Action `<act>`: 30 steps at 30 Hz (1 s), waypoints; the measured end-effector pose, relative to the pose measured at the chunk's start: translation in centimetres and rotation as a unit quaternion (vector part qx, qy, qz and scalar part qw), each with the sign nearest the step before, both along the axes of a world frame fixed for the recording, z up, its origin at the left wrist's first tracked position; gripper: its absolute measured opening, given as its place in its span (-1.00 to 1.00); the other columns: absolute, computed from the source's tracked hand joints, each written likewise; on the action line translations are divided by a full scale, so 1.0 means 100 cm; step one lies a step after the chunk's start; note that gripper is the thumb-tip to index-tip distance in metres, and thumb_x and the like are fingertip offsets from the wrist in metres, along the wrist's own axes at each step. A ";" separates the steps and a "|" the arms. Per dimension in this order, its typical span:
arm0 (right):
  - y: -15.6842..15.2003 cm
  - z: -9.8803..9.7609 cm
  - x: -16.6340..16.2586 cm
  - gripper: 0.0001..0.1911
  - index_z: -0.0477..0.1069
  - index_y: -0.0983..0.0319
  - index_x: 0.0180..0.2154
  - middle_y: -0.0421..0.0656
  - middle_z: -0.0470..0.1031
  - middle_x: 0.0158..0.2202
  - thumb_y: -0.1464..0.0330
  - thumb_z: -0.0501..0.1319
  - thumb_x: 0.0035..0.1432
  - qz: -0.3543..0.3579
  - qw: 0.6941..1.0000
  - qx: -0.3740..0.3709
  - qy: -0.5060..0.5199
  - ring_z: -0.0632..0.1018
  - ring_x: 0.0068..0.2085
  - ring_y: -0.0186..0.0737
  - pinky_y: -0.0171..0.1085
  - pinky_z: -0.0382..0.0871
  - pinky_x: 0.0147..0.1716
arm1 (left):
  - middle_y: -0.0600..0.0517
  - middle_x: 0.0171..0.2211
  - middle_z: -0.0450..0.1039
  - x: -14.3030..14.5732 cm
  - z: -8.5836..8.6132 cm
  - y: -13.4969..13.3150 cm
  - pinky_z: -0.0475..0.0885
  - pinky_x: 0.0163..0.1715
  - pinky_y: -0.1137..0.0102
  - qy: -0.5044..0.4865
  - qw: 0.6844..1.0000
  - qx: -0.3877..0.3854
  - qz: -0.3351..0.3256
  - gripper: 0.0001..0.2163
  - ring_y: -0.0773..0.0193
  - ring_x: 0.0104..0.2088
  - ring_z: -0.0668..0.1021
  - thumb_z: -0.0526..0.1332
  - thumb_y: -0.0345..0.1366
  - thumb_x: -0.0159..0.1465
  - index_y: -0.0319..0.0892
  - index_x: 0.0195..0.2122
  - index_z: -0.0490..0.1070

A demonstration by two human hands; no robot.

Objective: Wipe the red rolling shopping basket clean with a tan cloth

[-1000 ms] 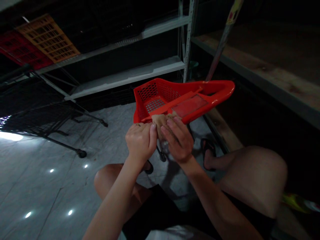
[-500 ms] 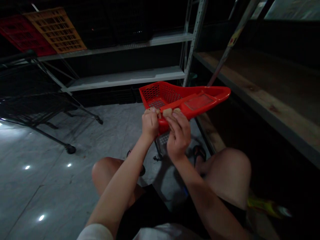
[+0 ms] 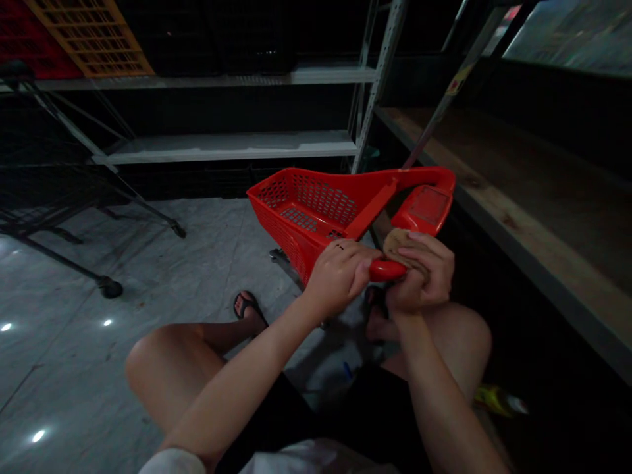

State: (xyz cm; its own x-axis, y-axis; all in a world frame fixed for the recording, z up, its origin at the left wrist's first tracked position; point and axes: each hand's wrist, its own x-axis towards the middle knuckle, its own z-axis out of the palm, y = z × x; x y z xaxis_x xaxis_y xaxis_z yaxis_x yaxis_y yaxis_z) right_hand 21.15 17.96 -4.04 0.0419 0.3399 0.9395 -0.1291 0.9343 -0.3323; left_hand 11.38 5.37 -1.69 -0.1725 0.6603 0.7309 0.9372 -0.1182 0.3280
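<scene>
A red plastic shopping cart [image 3: 320,197] with a perforated basket stands in front of my knees. My left hand [image 3: 340,273] is wrapped around the near side of its red frame. Farther right, my right hand [image 3: 427,270] presses a tan cloth [image 3: 397,242] around the red handle part [image 3: 388,270]. The cloth is bunched and partly covered by my fingers. Beyond that hand sits the cart's red panel [image 3: 424,203] with a framed rectangle on it.
A dark wire cart [image 3: 44,171] stands at left on the grey tile floor [image 3: 197,263]. Metal shelving [image 3: 237,148] with a yellow crate [image 3: 93,36] and a red crate [image 3: 29,43] spans the back. At right runs a wooden ledge [image 3: 513,210]. A yellow bottle [image 3: 498,400] lies by my right knee.
The red cart has turned, showing more of its basket and an opening beside the panel. Both hands have moved right, the right one with the cloth. My view has shifted slightly.
</scene>
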 end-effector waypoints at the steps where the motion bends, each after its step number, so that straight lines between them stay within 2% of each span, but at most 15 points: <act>1: 0.003 0.002 0.002 -0.76 0.52 0.21 -0.32 -0.10 0.61 -0.14 0.47 0.08 0.18 0.004 1.000 -0.021 0.008 0.64 -0.08 -0.04 0.12 0.56 -0.03 | -0.06 -0.04 0.64 -0.006 -0.003 0.000 0.41 0.15 0.27 0.018 1.000 -0.006 -0.025 -0.54 0.23 0.04 0.59 -0.20 -0.25 0.54 -0.17 0.00 0.53; 3: 0.003 0.006 0.006 -0.74 0.52 0.20 -0.31 -0.08 0.60 -0.11 0.49 0.06 0.19 0.003 0.998 -0.063 0.011 0.63 -0.04 -0.05 0.11 0.54 0.03 | -0.08 0.11 0.58 -0.021 -0.013 0.000 0.36 0.24 0.24 0.036 0.999 -0.021 -0.011 -0.56 0.22 0.19 0.52 -0.16 -0.22 0.53 -0.15 0.13 0.48; 6: -0.009 0.006 0.011 -0.72 0.52 0.20 -0.20 -0.04 0.55 0.01 0.47 0.03 0.27 -0.030 0.994 -0.104 0.002 0.59 0.08 -0.02 0.14 0.48 0.15 | -0.15 0.17 0.53 -0.045 -0.031 0.003 0.37 0.18 0.19 0.007 0.994 -0.054 0.094 -0.53 0.11 0.19 0.52 -0.12 -0.08 0.52 -0.20 0.21 0.42; 9: -0.033 0.001 0.014 -0.68 0.51 0.20 -0.04 -0.01 0.50 0.13 0.47 0.02 0.34 -0.059 0.995 -0.078 -0.021 0.53 0.20 0.02 0.17 0.42 0.23 | -0.11 -0.09 0.64 -0.055 -0.042 0.006 0.40 -0.02 0.22 -0.021 0.976 -0.100 0.194 -0.53 0.10 -0.05 0.61 -0.16 -0.11 0.52 -0.17 0.01 0.52; 11: -0.048 -0.005 0.012 -0.64 0.50 0.19 0.04 -0.02 0.49 0.15 0.49 0.03 0.35 -0.075 0.996 -0.033 -0.041 0.49 0.26 0.04 0.16 0.42 0.24 | -0.09 -0.28 0.62 -0.056 -0.043 0.006 0.37 -0.10 0.23 -0.012 0.961 -0.123 0.246 -0.52 0.11 -0.18 0.61 -0.20 -0.22 0.51 -0.15 -0.20 0.54; 13: -0.059 -0.013 0.007 -0.63 0.50 0.16 0.07 -0.07 0.55 0.10 0.50 0.06 0.35 -0.101 0.991 0.037 -0.078 0.50 0.27 -0.01 0.10 0.39 0.27 | -0.09 -0.36 0.59 -0.056 -0.042 0.006 0.35 -0.14 0.24 0.013 0.953 -0.137 0.271 -0.54 0.10 -0.24 0.60 -0.18 -0.28 0.49 -0.14 -0.30 0.51; 17: -0.057 -0.031 -0.005 -0.66 0.57 0.10 0.00 -0.24 0.69 -0.06 0.48 0.11 0.36 -0.183 0.941 0.221 -0.181 0.60 0.13 -0.24 -0.14 0.03 0.44 | -0.11 -0.37 0.60 -0.053 -0.036 0.010 0.34 -0.19 0.26 0.044 0.945 -0.161 0.283 -0.63 0.10 -0.27 0.60 -0.08 -0.33 0.46 -0.15 -0.34 0.50; 19: -0.043 -0.036 -0.005 -0.68 0.59 0.07 -0.01 -0.28 0.71 -0.09 0.45 0.12 0.37 -0.212 0.921 0.267 -0.190 0.63 0.08 -0.29 -0.20 -0.04 0.44 | -0.11 -0.39 0.60 -0.047 -0.033 0.014 0.33 -0.24 0.27 0.050 0.942 -0.169 0.286 -0.63 0.11 -0.31 0.61 -0.06 -0.33 0.46 -0.17 -0.36 0.50; 21: -0.025 -0.037 0.003 -0.69 0.59 0.07 -0.01 -0.29 0.72 -0.11 0.41 0.12 0.38 -0.224 0.914 0.281 -0.189 0.63 0.06 -0.29 -0.20 -0.01 0.43 | -0.11 -0.42 0.60 -0.040 -0.030 0.019 0.32 -0.29 0.29 0.048 0.940 -0.175 0.289 -0.60 0.14 -0.37 0.60 -0.07 -0.30 0.48 -0.18 -0.38 0.51; 23: -0.006 -0.036 0.015 -0.69 0.57 0.10 0.02 -0.26 0.72 -0.11 0.41 0.12 0.37 -0.226 0.910 0.286 -0.198 0.61 0.10 -0.26 -0.18 0.04 0.41 | -0.10 -0.43 0.60 -0.034 -0.028 0.022 0.31 -0.32 0.32 0.046 0.945 -0.180 0.268 -0.58 0.17 -0.41 0.59 -0.07 -0.27 0.50 -0.18 -0.38 0.52; 25: 0.012 -0.033 0.027 -0.67 0.55 0.11 0.05 -0.21 0.71 -0.08 0.42 0.13 0.35 -0.213 0.914 0.270 -0.214 0.57 0.17 -0.22 -0.14 0.10 0.39 | -0.06 -0.39 0.62 -0.033 -0.027 0.022 0.32 -0.33 0.34 0.052 0.957 -0.190 0.213 -0.59 0.19 -0.38 0.61 -0.07 -0.24 0.51 -0.15 -0.32 0.54; 28: 0.034 -0.031 0.032 -0.62 0.52 0.10 0.10 -0.15 0.66 0.02 0.45 0.11 0.34 -0.166 0.943 0.191 -0.215 0.49 0.28 -0.12 -0.01 0.19 0.38 | -0.04 -0.31 0.65 -0.040 -0.033 0.021 0.30 -0.38 0.37 0.063 0.959 -0.227 0.155 -0.63 0.20 -0.34 0.63 -0.07 -0.21 0.52 -0.12 -0.21 0.53; 30: 0.043 -0.036 0.023 -0.57 0.49 0.08 0.15 -0.11 0.60 0.10 0.47 0.07 0.36 -0.140 0.967 0.117 -0.180 0.42 0.34 -0.06 0.08 0.24 0.36 | -0.07 -0.29 0.65 -0.045 -0.038 0.025 0.28 -0.43 0.37 0.064 0.949 -0.259 0.168 -0.64 0.19 -0.36 0.62 -0.07 -0.19 0.51 -0.13 -0.17 0.52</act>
State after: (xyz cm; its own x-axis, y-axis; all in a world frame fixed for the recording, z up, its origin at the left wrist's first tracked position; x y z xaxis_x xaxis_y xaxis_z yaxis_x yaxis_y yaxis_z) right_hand 23.46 22.23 -7.69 -0.2424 0.1397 0.9600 0.2237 0.9710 -0.0849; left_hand 6.90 7.82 -5.54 -0.3682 0.8603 0.3527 0.9298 0.3402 0.1407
